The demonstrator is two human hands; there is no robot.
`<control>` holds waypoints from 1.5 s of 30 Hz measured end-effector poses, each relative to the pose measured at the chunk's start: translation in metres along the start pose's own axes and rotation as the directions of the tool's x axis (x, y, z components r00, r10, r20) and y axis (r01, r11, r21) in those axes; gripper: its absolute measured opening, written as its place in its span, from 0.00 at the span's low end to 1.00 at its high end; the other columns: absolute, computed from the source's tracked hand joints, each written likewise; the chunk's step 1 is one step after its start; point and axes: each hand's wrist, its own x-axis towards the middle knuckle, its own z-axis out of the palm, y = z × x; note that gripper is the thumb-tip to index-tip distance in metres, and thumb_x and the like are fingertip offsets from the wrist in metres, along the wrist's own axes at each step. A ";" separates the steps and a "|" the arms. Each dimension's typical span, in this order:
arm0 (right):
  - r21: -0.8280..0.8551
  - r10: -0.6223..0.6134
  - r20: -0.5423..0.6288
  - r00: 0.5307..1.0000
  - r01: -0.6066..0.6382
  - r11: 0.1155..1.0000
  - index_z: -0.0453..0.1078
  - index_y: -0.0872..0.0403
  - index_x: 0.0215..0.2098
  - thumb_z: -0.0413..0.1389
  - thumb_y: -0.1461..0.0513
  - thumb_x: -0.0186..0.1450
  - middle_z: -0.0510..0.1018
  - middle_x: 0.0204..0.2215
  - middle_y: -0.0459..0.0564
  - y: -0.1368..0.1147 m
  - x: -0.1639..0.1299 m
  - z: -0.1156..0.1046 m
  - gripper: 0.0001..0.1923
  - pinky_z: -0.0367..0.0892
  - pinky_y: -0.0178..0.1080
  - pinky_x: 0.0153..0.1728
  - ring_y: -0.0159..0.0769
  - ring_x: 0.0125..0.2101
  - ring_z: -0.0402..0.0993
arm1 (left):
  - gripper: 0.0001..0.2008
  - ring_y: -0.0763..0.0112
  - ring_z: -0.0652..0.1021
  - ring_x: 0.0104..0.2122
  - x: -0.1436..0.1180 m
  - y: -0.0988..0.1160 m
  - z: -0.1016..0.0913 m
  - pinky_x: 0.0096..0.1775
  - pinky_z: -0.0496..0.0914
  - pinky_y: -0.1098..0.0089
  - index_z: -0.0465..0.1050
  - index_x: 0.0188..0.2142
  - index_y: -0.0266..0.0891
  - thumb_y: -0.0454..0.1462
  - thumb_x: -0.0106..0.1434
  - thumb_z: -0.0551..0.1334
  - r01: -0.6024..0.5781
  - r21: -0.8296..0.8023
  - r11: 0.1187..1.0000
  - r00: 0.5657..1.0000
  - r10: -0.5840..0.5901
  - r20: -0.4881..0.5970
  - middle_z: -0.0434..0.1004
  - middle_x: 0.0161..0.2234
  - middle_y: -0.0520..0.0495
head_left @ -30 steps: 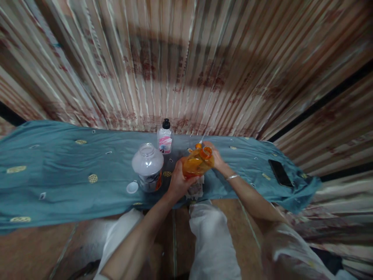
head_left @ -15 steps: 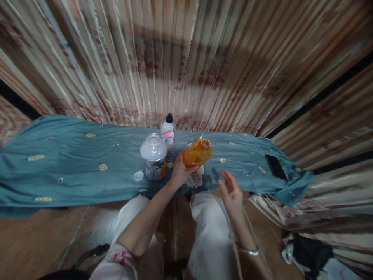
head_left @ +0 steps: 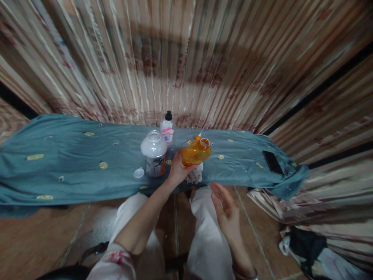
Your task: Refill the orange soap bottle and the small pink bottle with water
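My left hand (head_left: 176,169) grips an orange see-through bottle (head_left: 196,152), tilted with its open neck pointing to the upper right, above the blue cloth (head_left: 72,163). A thin white stick pokes from the bottle's mouth. Under the bottle lies a crumpled white cloth (head_left: 194,177). My right hand (head_left: 225,208) hangs open, palm turned left, over my knee and holds nothing. Left of the bottle stands a clear plastic jar (head_left: 153,152) with no lid, and a small white cap (head_left: 139,172) rests beside it.
A small white bottle with a black cap (head_left: 167,130) stands behind the jar by the striped curtain. A black phone (head_left: 272,162) lies at the cloth's right end. Dark and pale fabric is heaped on the floor at lower right (head_left: 314,249).
My right hand has let go of the bottle's neck and dropped back toward my lap, opening. My left hand keeps the orange bottle tilted in about the same place.
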 end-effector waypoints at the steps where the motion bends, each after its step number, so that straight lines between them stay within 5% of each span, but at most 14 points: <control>1: 0.012 -0.012 -0.016 1.000 0.012 1.000 0.74 0.49 0.56 0.60 0.52 0.68 0.80 0.55 0.57 -0.005 0.003 -0.002 0.20 0.72 0.54 0.57 0.46 0.54 0.78 | 0.35 0.55 0.78 0.52 0.000 0.001 0.000 0.55 0.74 0.54 0.68 0.55 0.41 0.44 0.51 0.76 0.003 -0.006 1.000 1.000 -0.003 0.002 0.76 0.50 0.42; 5: 0.058 -0.084 -0.015 0.996 0.085 0.995 0.73 0.48 0.56 0.60 0.55 0.69 0.80 0.56 0.55 -0.028 0.010 -0.001 0.18 0.73 0.51 0.57 0.44 0.54 0.78 | 0.36 0.54 0.78 0.53 0.000 0.004 0.004 0.56 0.73 0.53 0.68 0.55 0.41 0.43 0.50 0.77 0.054 -0.061 0.997 0.999 -0.053 0.009 0.76 0.51 0.41; 12: 0.036 -0.204 0.178 0.963 0.201 0.979 0.72 0.47 0.57 0.57 0.57 0.71 0.81 0.54 0.53 -0.049 0.004 0.037 0.17 0.74 0.47 0.55 0.42 0.54 0.78 | 0.37 0.54 0.78 0.54 -0.002 0.004 0.011 0.56 0.73 0.52 0.66 0.58 0.42 0.42 0.51 0.75 0.145 -0.164 0.976 0.989 -0.140 0.044 0.76 0.54 0.39; 16: -0.043 -0.192 0.067 0.979 0.195 0.980 0.69 0.49 0.61 0.57 0.55 0.70 0.77 0.59 0.56 -0.043 0.012 0.039 0.22 0.69 0.50 0.60 0.44 0.58 0.74 | 0.39 0.52 0.79 0.53 -0.001 0.003 0.008 0.55 0.74 0.51 0.64 0.59 0.40 0.42 0.50 0.76 0.124 -0.151 0.981 0.992 -0.117 0.056 0.76 0.54 0.37; 19: -0.109 -0.178 -0.064 0.982 0.170 0.979 0.60 0.52 0.68 0.62 0.51 0.64 0.67 0.66 0.60 -0.034 0.033 0.038 0.37 0.63 0.54 0.64 0.49 0.64 0.66 | 0.36 0.54 0.79 0.52 -0.001 0.001 0.007 0.55 0.74 0.51 0.66 0.57 0.41 0.41 0.50 0.76 0.115 -0.141 0.983 0.992 -0.107 0.063 0.77 0.52 0.40; 24: -0.098 -0.178 -0.040 0.983 0.173 0.980 0.51 0.55 0.72 0.67 0.44 0.55 0.59 0.70 0.66 -0.026 0.083 0.048 0.55 0.58 0.55 0.66 0.52 0.68 0.58 | 0.35 0.54 0.78 0.54 -0.003 -0.001 0.007 0.57 0.73 0.52 0.67 0.56 0.42 0.42 0.50 0.76 0.095 -0.125 0.988 0.994 -0.087 0.070 0.77 0.52 0.40; 28: -0.134 -0.248 -0.072 0.966 0.237 0.962 0.48 0.53 0.73 0.66 0.45 0.57 0.56 0.71 0.64 -0.033 0.091 0.052 0.55 0.54 0.56 0.67 0.51 0.70 0.55 | 0.35 0.55 0.78 0.54 -0.004 0.000 0.004 0.56 0.73 0.54 0.66 0.56 0.41 0.43 0.51 0.75 0.107 -0.142 0.984 0.992 -0.096 0.085 0.77 0.53 0.40; 37: -0.193 -0.259 -0.092 0.961 0.238 0.952 0.50 0.53 0.72 0.66 0.45 0.58 0.58 0.71 0.63 -0.033 0.051 0.051 0.52 0.53 0.57 0.68 0.51 0.70 0.54 | 0.35 0.55 0.78 0.53 -0.006 -0.001 0.003 0.56 0.73 0.54 0.67 0.55 0.40 0.42 0.49 0.76 0.171 -0.178 0.969 0.982 -0.152 0.111 0.77 0.52 0.39; 45: -0.172 -0.246 -0.087 0.965 0.228 0.958 0.48 0.54 0.73 0.66 0.43 0.57 0.56 0.71 0.64 -0.023 0.074 0.056 0.55 0.52 0.57 0.68 0.52 0.70 0.54 | 0.34 0.54 0.79 0.53 -0.007 -0.002 0.006 0.57 0.73 0.51 0.66 0.55 0.40 0.40 0.50 0.75 0.153 -0.170 0.974 0.987 -0.141 0.080 0.78 0.52 0.40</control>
